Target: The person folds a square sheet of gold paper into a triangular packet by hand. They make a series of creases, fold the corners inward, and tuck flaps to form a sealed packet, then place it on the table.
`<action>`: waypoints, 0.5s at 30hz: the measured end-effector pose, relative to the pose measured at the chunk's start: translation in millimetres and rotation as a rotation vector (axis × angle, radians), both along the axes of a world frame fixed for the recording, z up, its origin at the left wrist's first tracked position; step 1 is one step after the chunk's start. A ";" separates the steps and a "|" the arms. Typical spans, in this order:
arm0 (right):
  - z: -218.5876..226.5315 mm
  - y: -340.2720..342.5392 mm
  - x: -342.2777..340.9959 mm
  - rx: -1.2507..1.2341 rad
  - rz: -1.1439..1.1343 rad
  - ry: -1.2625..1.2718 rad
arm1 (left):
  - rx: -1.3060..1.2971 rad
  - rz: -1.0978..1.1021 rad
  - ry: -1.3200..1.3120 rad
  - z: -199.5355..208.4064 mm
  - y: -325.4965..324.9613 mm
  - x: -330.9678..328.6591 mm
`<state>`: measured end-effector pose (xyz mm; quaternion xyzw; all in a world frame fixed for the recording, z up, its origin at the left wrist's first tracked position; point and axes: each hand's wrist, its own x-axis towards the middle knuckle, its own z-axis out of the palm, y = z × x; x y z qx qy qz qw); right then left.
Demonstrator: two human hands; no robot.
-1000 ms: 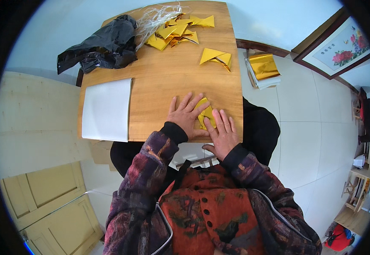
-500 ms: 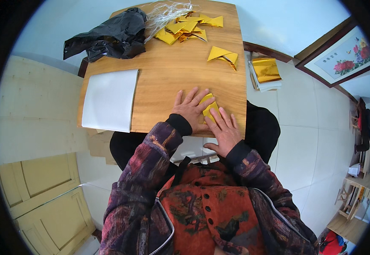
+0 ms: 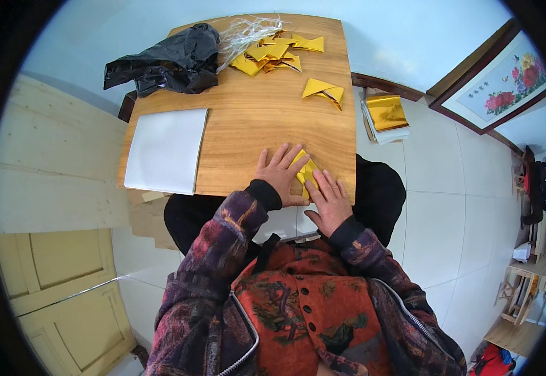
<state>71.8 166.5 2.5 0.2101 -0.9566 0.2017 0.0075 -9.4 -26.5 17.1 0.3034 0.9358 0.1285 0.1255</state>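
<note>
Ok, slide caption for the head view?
Left hand and right hand resting on folded gold paper atop a table.

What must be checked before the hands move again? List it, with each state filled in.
1. Left hand on the folded gold paper: ok, fingers spread over its left side.
2. Right hand on the same paper: ok, fingertips over its lower right part.
3. Paper supported by the table: ok, it lies near the edge closest to the person.
4. Folds lined up: cannot tell, the hands cover part of it.
5. White paper away from the hands: ok, it lies apart to their left.
6. Black bag out of the way: ok, at the table's far left.
</note>
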 end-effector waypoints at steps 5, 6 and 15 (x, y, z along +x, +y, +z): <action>-10.9 -2.4 -0.7 -0.130 0.027 0.407 | 0.077 0.097 -0.054 -1.8 -17.6 37.5; -11.0 -1.3 -2.6 -0.183 0.005 0.375 | 0.116 0.126 -0.073 -2.3 -24.1 43.9; 28.8 9.6 -3.7 -1.317 -0.274 -0.427 | 1.285 0.548 -0.525 0.5 -49.8 70.0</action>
